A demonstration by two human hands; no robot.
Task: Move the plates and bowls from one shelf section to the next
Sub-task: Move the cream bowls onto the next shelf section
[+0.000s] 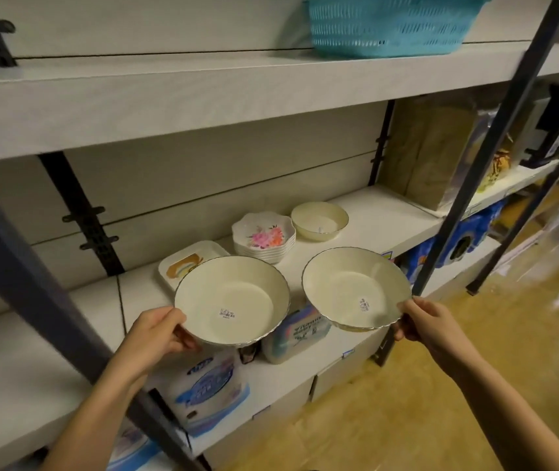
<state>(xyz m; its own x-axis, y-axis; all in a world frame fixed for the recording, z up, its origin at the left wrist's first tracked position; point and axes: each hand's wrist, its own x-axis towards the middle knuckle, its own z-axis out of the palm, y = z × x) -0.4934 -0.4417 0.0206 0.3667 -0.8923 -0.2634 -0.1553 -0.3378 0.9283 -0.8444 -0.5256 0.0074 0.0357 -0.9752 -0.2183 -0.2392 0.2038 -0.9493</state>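
My left hand (159, 333) grips the near rim of a cream bowl (234, 297) with a price sticker inside, held in front of the middle shelf (390, 215). My right hand (422, 322) holds a second cream bowl (349, 287) by its near right rim. Both bowls are level and off the shelf. On the shelf behind them stand a stack of flowered scalloped bowls (264, 237), a plain cream bowl (319, 219) and a white square plate (186, 261), partly hidden by the left bowl.
A dark upright post (50, 300) crosses at the left and another (475, 144) at the right. A teal basket (390, 25) sits on the top shelf. A brown package (431, 154) stands right of the bowls. Boxed goods (210, 389) fill the shelf below.
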